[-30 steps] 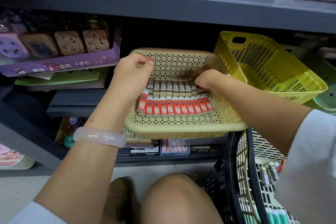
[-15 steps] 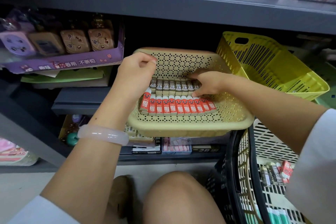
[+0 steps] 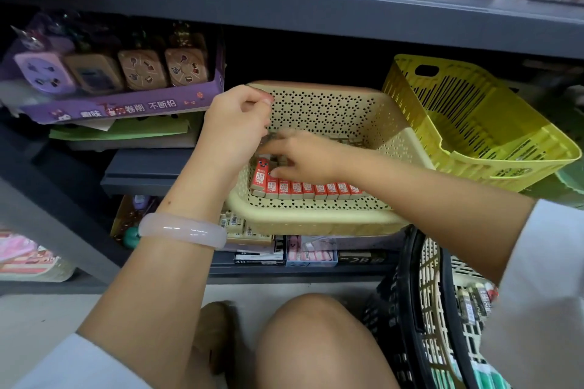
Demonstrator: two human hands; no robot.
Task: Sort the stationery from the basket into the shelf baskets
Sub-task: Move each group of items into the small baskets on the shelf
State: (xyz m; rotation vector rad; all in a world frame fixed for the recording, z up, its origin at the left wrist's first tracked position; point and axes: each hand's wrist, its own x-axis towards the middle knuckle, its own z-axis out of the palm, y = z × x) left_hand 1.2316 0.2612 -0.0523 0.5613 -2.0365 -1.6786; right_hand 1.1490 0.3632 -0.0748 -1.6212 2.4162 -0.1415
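Observation:
A beige perforated basket [image 3: 319, 218] sticks out from the shelf, tilted toward me. Inside it lie two rows of small lead-refill boxes; the front row of red boxes [image 3: 319, 190] is plain to see, and the leftmost red box [image 3: 261, 173] sits raised and askew. My left hand [image 3: 235, 126] grips the basket's left rim with curled fingers. My right hand [image 3: 301, 158] lies over the left end of the rows, fingers spread and touching the boxes; it is blurred and hides most of the back row.
A yellow slotted basket [image 3: 480, 139] leans on the shelf to the right. A black basket [image 3: 410, 303] holding a cream basket [image 3: 429, 281] with more stationery stands at lower right. A purple display box [image 3: 120, 110] is on the left. My knee [image 3: 316, 341] is below.
My right hand has slid from the right end of the rows to the left end. The leftmost red box now sits tilted. My left hand stays on the rim.

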